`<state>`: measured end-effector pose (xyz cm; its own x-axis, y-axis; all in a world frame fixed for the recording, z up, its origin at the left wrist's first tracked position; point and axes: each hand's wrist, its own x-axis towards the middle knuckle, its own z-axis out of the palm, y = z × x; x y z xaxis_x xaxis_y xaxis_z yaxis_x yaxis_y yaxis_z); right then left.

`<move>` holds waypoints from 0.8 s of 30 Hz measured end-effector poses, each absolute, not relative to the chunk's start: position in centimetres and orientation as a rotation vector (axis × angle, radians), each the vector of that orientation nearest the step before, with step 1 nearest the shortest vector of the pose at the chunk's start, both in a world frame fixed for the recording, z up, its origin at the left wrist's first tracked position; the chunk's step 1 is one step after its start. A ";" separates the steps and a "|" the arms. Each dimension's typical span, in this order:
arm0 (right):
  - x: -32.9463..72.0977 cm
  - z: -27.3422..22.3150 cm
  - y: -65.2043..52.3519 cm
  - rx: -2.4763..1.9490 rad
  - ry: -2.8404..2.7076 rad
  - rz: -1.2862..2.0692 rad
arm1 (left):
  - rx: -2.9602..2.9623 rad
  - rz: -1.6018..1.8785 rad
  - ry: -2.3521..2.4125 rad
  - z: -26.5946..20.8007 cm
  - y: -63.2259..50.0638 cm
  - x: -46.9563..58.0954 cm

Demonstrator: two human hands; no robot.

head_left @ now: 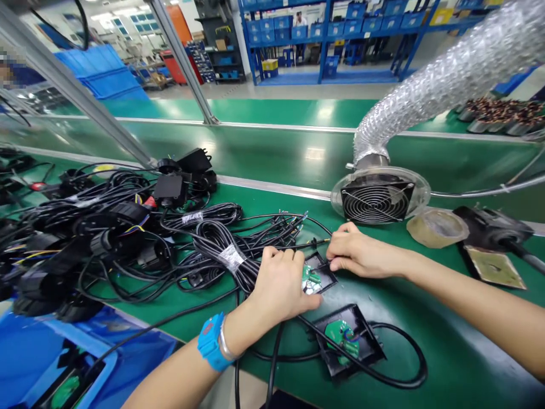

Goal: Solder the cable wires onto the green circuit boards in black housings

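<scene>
A small black plastic box [327, 278] with a green circuit board [311, 276] inside lies on the green bench. My left hand [283, 284] is closed over the left side of this box, its thumb along the near edge. At the box's far right corner, my right hand [361, 253] has its fingers pinched on a thin black cable [317, 243]; the fingers cover the cable's tip. Nearer to me sits a second open black box [364, 346] with a round green circuit board [340, 335], and a looped black cable [419, 363] comes from it.
Bundled black cables [219, 244] and black housings [114, 227] crowd the left. A fume extractor fan [378, 203] on a silver duct stands behind my right hand, beside a tape roll [438, 227] and a soldering stand [496, 264]. A blue bin [106, 363] is at lower left.
</scene>
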<state>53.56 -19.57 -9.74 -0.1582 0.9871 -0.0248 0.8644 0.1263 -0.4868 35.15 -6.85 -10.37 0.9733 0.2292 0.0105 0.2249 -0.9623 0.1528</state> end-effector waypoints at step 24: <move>51.1 -8.4 -16.2 -2.451 -2.295 0.888 | 3.092 -0.069 0.044 -11.0 -7.0 33.9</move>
